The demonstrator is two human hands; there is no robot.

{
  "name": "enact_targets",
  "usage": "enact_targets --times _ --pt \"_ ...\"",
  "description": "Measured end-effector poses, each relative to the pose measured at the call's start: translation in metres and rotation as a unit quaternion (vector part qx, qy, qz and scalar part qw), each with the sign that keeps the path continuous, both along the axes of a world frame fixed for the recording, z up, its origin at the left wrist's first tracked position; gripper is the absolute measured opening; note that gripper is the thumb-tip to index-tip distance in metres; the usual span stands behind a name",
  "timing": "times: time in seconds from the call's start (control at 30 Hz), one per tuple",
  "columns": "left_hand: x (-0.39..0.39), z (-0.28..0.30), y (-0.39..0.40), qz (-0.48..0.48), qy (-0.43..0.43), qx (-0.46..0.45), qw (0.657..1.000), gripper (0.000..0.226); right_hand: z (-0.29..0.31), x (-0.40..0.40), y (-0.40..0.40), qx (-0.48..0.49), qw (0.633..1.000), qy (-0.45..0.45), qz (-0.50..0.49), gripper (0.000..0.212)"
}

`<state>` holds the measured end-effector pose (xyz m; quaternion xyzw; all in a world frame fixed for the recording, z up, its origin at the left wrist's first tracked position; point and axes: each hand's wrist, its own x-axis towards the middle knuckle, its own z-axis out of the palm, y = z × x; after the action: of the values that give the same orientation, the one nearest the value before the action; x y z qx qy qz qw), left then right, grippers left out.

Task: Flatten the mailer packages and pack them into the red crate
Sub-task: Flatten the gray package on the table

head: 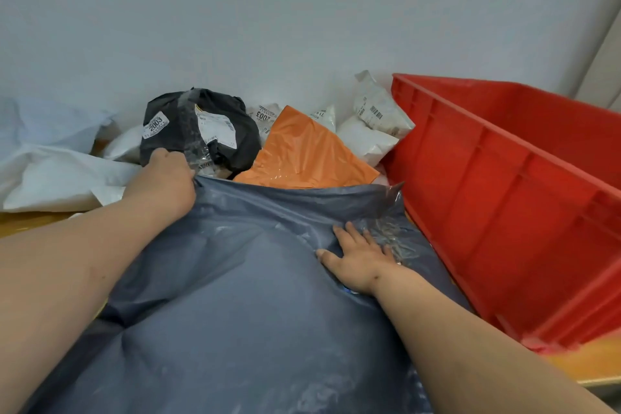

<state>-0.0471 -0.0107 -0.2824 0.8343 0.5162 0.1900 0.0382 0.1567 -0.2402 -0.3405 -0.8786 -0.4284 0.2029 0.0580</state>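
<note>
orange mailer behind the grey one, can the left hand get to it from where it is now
Probably yes. The left hand grips the far edge of the grey mailer, and the orange mailer lies just beyond that edge, its top bare. The black package sits beside it, not over it. The hand would have to let go first.

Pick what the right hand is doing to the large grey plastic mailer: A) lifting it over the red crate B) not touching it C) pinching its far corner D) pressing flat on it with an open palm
D: the right hand lies spread, fingers open, on top of the large grey plastic mailer; the left hand takes the far edge in its grip.
</note>
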Motion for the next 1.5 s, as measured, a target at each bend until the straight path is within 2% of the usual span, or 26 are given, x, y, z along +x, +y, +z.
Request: enact_targets --times 0.1,0.23,0.3,0.4,0.47,0.6,0.73,0.93,1.07,1.5 --pt "0.002 0.007 -0.010 -0.016 -0.057 -0.024 0.998 0.020 0.000 0.000 -0.001 -0.004 1.000 -0.006 -0.014 0.076" --pt "0.008 0.015 -0.052 -0.102 -0.071 -0.069 0.990 0.049 0.009 -0.007 -0.003 0.002 0.999 -0.029 -0.026 0.073" --pt "0.012 0.022 -0.080 -0.155 -0.016 -0.073 0.985 0.060 0.018 -0.014 -0.005 0.030 0.998 -0.045 -0.023 0.071" --pt "0.013 0.030 -0.114 -0.191 0.149 -0.091 0.966 0.076 0.033 -0.025 -0.011 0.057 0.996 -0.067 -0.012 0.068" --pt "0.006 0.030 -0.129 -0.196 0.228 -0.120 0.946 0.082 0.043 -0.030 -0.019 0.058 0.996 -0.066 -0.002 0.071" --pt "-0.014 0.018 -0.150 -0.187 0.279 -0.152 0.930 0.094 0.050 -0.041 -0.042 0.039 0.999 0.007 0.013 0.092" --pt "-0.032 -0.004 -0.169 -0.172 0.249 -0.161 0.940 0.088 0.040 -0.058 -0.068 0.019 0.998 0.047 0.034 0.102" --pt "-0.046 -0.037 -0.181 -0.132 0.220 -0.229 0.939 0.080 0.020 -0.079 -0.087 -0.039 0.996 -0.050 0.058 0.090" --pt "-0.049 -0.052 -0.180 -0.130 0.211 -0.225 0.942 0.079 0.007 -0.077 -0.089 -0.058 0.991 -0.101 0.066 0.089" --pt "-0.036 -0.066 -0.147 -0.125 0.220 -0.214 0.944 0.082 -0.006 -0.065 -0.063 -0.048 0.991 -0.107 0.057 0.090"
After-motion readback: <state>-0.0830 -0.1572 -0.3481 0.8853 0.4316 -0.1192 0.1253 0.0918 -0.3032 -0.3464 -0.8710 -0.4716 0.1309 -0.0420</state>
